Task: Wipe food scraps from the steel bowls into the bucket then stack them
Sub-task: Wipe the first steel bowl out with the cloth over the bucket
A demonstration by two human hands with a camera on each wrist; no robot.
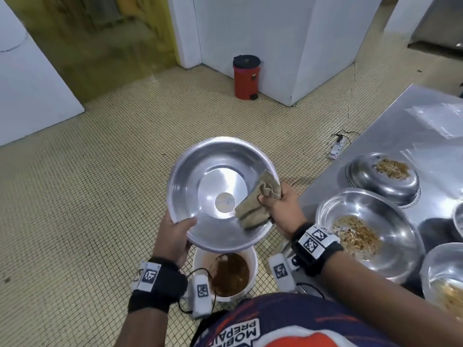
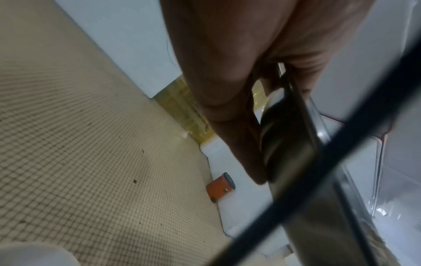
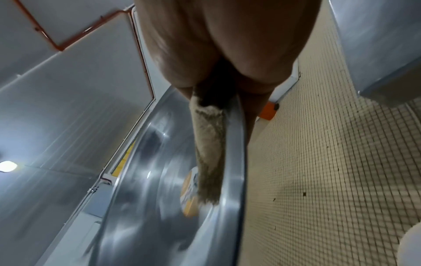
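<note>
I hold a large steel bowl point(image 1: 213, 186) tilted over a white bucket point(image 1: 226, 276) on the floor; its inside looks wiped, with a round sticker at its centre. My left hand point(image 1: 175, 236) grips its near-left rim, thumb inside; the left wrist view shows the fingers point(image 2: 230, 126) under the bowl point(image 2: 287, 144). My right hand point(image 1: 278, 206) grips a tan cloth point(image 1: 258, 204) pressed on the bowl's right inner wall and rim. The right wrist view shows the cloth point(image 3: 209, 154) lying on the bowl point(image 3: 159, 198). The bucket holds brown scraps.
A steel table point(image 1: 400, 128) stands at my right with a bowl of scraps point(image 1: 370, 231), an upturned bowl point(image 1: 383, 179) with scraps on top, and more bowls point(image 1: 443, 279) at the edge. A red pedal bin point(image 1: 246, 76) stands by the wall. A power strip point(image 1: 337, 150) lies on the tiled floor.
</note>
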